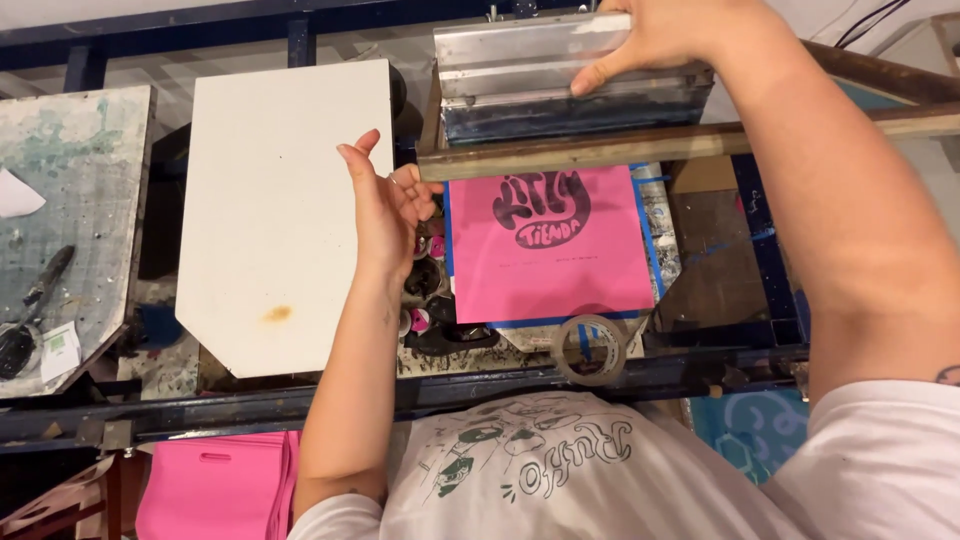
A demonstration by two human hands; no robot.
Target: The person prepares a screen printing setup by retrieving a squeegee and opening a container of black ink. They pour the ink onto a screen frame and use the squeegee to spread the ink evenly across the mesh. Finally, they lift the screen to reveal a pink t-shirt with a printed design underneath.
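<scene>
Squeegee (570, 75) long axis left-right, gripped by right hand (665, 35) fingers along its top. Left hand (385, 200) fingers loosely spread, touching frame (600, 148) corner. Pink sheet (550, 245), dark print upright, just right of left fingers.

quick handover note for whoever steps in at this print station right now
Left hand: open, fingertips at the raised screen frame, left end.
Right hand: gripping the squeegee on the screen.
Pink sheet lies on the platen under the frame, dark design already printed on it.
White platen at left is bare; pink stack waits below.
Left: printed sheet not yet taken off.
</scene>
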